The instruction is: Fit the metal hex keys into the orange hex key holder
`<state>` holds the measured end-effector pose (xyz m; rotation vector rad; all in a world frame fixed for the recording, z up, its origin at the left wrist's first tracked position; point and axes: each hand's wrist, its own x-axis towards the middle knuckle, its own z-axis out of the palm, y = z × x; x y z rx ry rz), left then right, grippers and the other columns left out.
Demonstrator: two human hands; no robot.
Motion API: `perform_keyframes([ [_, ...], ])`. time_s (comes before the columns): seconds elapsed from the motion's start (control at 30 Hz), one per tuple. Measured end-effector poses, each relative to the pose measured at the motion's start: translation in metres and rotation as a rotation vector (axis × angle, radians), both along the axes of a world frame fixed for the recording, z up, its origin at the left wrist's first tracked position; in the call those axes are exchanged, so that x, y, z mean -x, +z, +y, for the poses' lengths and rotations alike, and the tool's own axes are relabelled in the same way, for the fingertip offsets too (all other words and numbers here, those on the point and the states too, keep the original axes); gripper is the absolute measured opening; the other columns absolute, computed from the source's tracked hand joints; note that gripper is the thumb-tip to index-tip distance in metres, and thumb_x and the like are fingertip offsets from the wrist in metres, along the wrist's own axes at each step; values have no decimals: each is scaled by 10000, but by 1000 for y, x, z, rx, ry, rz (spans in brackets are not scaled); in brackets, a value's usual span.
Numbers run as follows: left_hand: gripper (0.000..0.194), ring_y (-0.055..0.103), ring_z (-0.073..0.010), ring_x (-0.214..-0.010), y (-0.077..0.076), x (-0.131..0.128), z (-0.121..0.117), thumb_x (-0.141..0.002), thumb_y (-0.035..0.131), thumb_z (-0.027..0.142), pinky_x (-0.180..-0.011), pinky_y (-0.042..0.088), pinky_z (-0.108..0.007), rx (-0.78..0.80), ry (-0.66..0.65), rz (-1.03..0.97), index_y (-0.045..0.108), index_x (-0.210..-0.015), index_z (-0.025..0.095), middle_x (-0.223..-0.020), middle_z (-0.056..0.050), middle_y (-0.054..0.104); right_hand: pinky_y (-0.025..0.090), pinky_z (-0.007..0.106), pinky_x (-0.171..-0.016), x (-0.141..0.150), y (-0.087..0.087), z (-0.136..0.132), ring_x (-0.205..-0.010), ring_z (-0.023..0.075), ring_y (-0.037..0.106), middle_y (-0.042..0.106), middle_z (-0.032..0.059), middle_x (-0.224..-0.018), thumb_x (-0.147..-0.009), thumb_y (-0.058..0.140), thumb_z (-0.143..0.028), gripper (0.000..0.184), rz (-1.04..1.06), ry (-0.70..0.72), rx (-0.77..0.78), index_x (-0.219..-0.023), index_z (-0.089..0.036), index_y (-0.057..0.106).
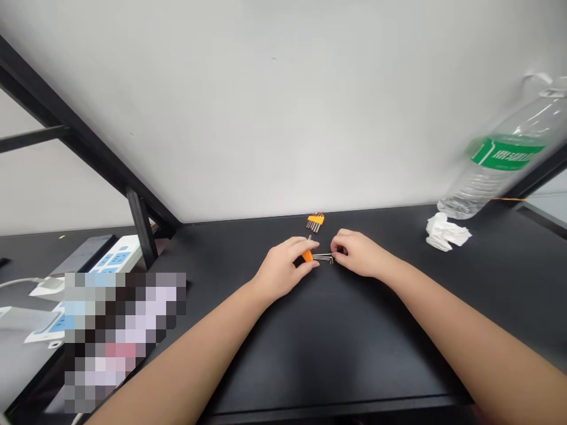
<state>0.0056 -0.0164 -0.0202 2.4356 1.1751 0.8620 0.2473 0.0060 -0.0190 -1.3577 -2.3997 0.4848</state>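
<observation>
My left hand (286,265) grips an orange hex key holder (308,255) between thumb and fingers, low over the black table. Several thin metal hex keys (322,257) stick out of it to the right, their bent ends toward my right hand (357,252). The right thumb and fingertips are pinched at the end of one of these hex keys. Behind my hands, close to the wall, lies a second orange holder (316,219) with several short metal pieces in it.
On the right, a crumpled white tissue (446,232) lies before a large clear bottle (509,150) with a green label. White power strips (117,257) and a dark flat device (84,255) are at left beyond a black metal frame (142,227). A pixelated patch covers the lower left.
</observation>
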Motion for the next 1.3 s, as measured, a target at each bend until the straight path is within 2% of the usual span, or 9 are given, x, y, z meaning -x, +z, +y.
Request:
perform_keyframes([
  [0.13, 200, 665, -171, -962, 3, -1, -1, -936, 644, 320, -849, 544, -311, 5, -8, 40, 709, -1123, 291, -1204, -31, 645, 405, 274, -601, -5, 1, 1, -705, 168, 572, 627, 56, -834, -748, 622, -103, 99, -120, -141, 26, -725, -196, 596],
  [0.23, 189, 652, -150, -875, 4, -1, -1, -944, 627, 338, -786, 537, -294, -8, 20, 66, 703, -1106, 279, -1152, -33, 630, 367, 269, -554, -12, 5, 2, -631, 156, 545, 619, 43, -756, -712, 639, -92, 133, -161, -207, 85, -686, -194, 559],
  [0.33, 217, 637, -138, -819, 5, 0, -1, -927, 644, 335, -743, 526, -280, -33, 70, 109, 684, -1134, 283, -1111, -23, 626, 386, 253, -577, -10, 11, -1, -615, 133, 542, 621, 0, -729, -777, 586, -91, 116, -11, -103, 107, -750, -203, 574],
  [0.43, 213, 630, -126, -777, 5, 1, -1, -917, 653, 331, -726, 519, -273, -62, 103, 132, 679, -1123, 284, -1091, -16, 627, 438, 258, -676, -2, 13, -4, -723, 136, 583, 656, 7, -849, -882, 524, -112, 152, 198, 47, 4, -868, -213, 636],
  [0.6, 262, 653, -141, -827, 5, 1, 0, -897, 678, 321, -740, 531, -273, -80, 106, 110, 654, -1153, 276, -1098, -14, 647, 465, 269, -705, 10, 7, -6, -742, 132, 598, 649, 28, -911, -945, 512, -117, 207, 370, 118, -111, -946, -213, 695],
  [0.77, 296, 665, -157, -888, 4, 1, 0, -881, 698, 321, -774, 548, -284, -79, 107, 95, 642, -1166, 264, -1116, -15, 664, 466, 273, -699, 11, 9, -9, -745, 137, 595, 644, 33, -890, -950, 514, -98, 218, 389, 148, -184, -946, -206, 704],
  [1.1, 292, 678, -167, -918, 4, 2, 2, -882, 700, 337, -788, 558, -290, -82, 86, 105, 650, -1159, 261, -1122, -23, 677, 488, 286, -699, 11, 9, -9, -766, 149, 612, 663, 45, -900, -966, 504, -120, 230, 395, 169, -218, -945, -208, 715],
  [1.3, 310, 691, -179, -958, 4, 2, 1, -879, 700, 328, -816, 566, -300, -77, 77, 109, 648, -1180, 272, -1151, -23, 690, 485, 275, -701, 10, 11, -11, -776, 145, 612, 655, 34, -891, -946, 511, -76, 242, 376, 205, -247, -941, -211, 711],
])
